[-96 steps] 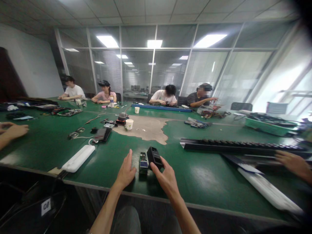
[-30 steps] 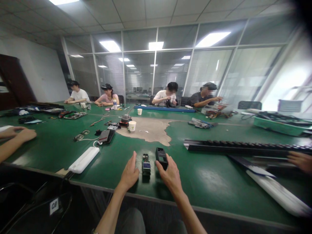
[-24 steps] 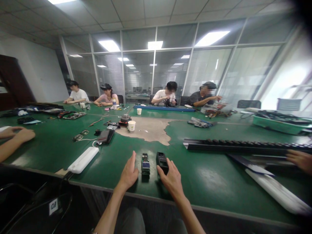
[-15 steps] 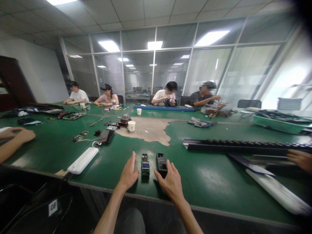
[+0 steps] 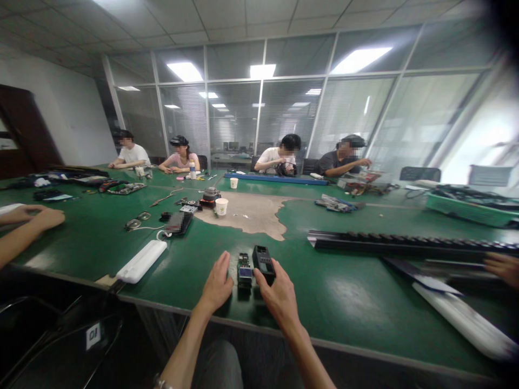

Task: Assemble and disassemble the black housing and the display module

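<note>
My right hand (image 5: 279,287) grips a black plastic housing (image 5: 263,260) by its near end, thumb on the left side and fingers on the right. The housing has a rectangular window and leans a little to the left. Just left of it, a green circuit board (image 5: 244,270) with a small bluish display lies on the table. On the board's other side, my left hand (image 5: 219,278) rests with its fingers stretched forward and nothing in it. A small gap separates it from the board.
A white power strip (image 5: 141,262) lies to the left, with glasses (image 5: 138,220) beyond. Paper cups (image 5: 221,207) stand farther back. A long black rail (image 5: 365,243) lies to the right. Other people sit around the green table (image 5: 340,302); a co-worker's hands (image 5: 44,215) are at left.
My right hand has closed on the black housing and moved it left and tilted it, closer to the circuit board. My left hand has hardly moved. The whole view has shifted slightly.
</note>
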A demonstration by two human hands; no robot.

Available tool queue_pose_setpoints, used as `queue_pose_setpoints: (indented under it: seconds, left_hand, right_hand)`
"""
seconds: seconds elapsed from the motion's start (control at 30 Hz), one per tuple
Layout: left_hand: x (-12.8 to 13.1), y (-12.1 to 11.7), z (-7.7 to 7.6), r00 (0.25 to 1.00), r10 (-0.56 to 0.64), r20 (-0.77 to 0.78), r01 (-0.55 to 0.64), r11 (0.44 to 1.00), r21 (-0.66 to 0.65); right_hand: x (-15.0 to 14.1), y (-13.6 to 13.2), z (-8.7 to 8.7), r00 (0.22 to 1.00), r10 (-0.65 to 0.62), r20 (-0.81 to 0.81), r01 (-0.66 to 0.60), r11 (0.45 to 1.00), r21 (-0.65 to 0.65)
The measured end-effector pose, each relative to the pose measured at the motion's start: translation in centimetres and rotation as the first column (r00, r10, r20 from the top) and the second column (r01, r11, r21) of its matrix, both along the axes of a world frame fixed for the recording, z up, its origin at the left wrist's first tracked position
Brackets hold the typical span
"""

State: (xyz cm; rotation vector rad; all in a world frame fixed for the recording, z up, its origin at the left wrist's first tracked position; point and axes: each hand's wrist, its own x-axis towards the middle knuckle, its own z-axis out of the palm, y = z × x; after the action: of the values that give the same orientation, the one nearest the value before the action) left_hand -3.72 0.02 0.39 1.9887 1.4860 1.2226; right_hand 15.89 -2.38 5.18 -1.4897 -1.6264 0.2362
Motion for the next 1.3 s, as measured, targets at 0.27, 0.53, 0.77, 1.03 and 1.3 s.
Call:
queue_pose_setpoints:
  seconds: [0.27,0.53,0.77,1.03,1.3]
  left_hand:
    - [-0.1,0.3,-0.7,0.992,0.015,-0.125,-0.003,0.995,0.096]
    - [-0.1,0.5,-1.1,0.992,0.018,-0.128,-0.005,0.995,0.101]
    - [-0.2,0.8,-1.6,0.991,0.019,-0.132,-0.005,0.994,0.106]
    - [-0.2,0.8,-1.2,0.993,0.033,-0.111,-0.026,0.998,0.062]
    - [-0.3,0.4,-0.5,0.99,0.023,-0.14,-0.02,1.0,0.024]
  right_hand:
    - [-3.9,-0.7,1.6,1.0,0.031,0.003,-0.031,0.999,0.024]
    - [-5.2,-0.9,1.6,0.995,-0.028,0.092,0.028,1.0,0.001]
    - [-6.0,-0.8,2.6,0.973,-0.108,0.202,0.122,0.991,-0.057]
    - [-6.3,-1.3,1.1,0.956,-0.081,0.282,0.134,0.975,-0.177]
    - [-6.3,-1.4,-2.1,0.956,-0.089,0.278,0.131,0.982,-0.138]
